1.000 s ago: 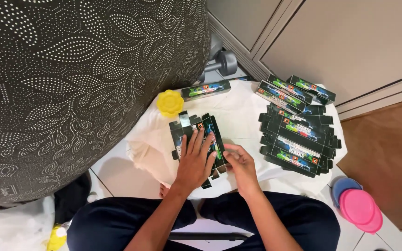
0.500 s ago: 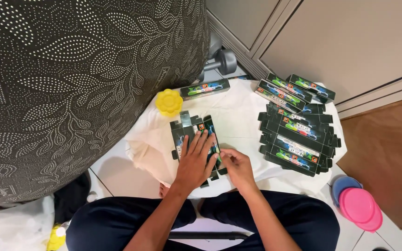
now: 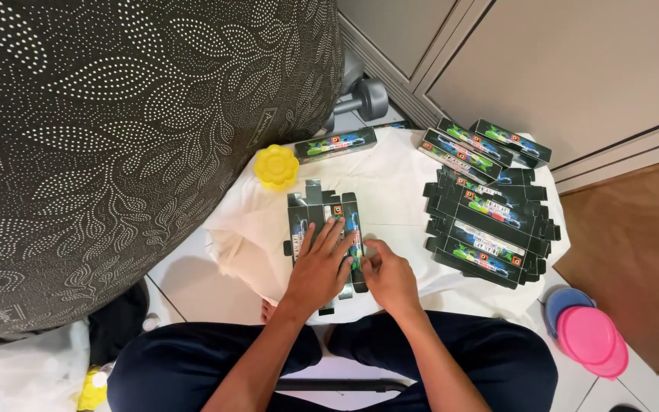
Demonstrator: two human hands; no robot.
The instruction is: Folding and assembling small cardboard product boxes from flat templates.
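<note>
On a white cloth (image 3: 390, 191), the left hand (image 3: 320, 267) lies flat with fingers spread on an unfolded black carton (image 3: 322, 217), while the right hand (image 3: 389, 276) pinches its edge.

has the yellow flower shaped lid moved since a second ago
No. The yellow lid sits at the same spot beside the folded box on the white cloth.

Left hand (image 3: 320, 263) lies flat on the unfolded black carton (image 3: 322, 221), fingers spread. Right hand (image 3: 390, 278) pinches the carton's right edge. Stack of flat cartons (image 3: 490, 229) sits well right of the grip; yellow flower-shaped lid (image 3: 276, 166) lies beyond it, leftward.
</note>
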